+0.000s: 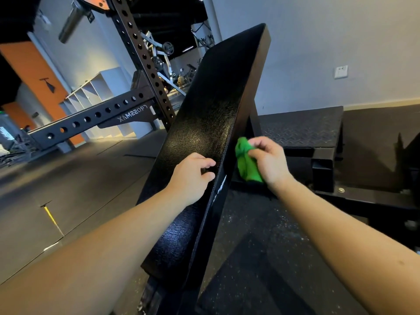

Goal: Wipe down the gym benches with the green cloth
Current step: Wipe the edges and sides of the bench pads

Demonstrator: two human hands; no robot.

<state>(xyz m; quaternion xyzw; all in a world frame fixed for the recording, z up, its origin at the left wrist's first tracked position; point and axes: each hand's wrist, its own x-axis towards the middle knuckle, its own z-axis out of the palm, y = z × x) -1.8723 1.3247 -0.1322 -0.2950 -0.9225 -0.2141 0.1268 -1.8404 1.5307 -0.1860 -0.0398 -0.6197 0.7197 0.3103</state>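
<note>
**Desk:** Where is the cloth in this one?

**Caption writer:** It is bunched in the person's right hand. The fingers pinch the green cloth against the right side face of the black bench pad, just below its top edge.

**Desk:** And the other hand?

**Caption writer:** The left hand sits on the pad's top surface. Its fingers are curled at that same edge and grip it, just across from the cloth, apparently steadying the bench.

**Desk:** Which way does the pad run?

**Caption writer:** Its long axis climbs from beneath the forearms up and away toward the far wall, with a steel rack beyond on the left. Most of the pad lies ahead of both hands. The next stroke therefore likely travels forward along the side, and the right hand is the one placed to make it.
</note>
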